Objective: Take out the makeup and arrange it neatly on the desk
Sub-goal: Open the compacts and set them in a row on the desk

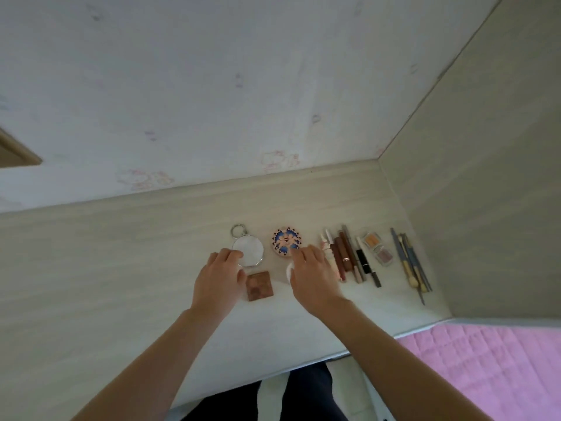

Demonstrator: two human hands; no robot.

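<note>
Hands [218, 278] over makeup [349, 256] row

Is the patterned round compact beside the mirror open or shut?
Shut. The patterned round compact lies flat on the desk showing only its decorated lid, with no raised lid or pan visible. The right hand covers its near edge.

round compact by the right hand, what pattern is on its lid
Round pink compact: a blue and dark symmetrical pattern on the lid, seen in the head view.

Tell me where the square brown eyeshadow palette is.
The square brown eyeshadow palette lies on the desk between both hands, just below the round silver mirror.
</note>
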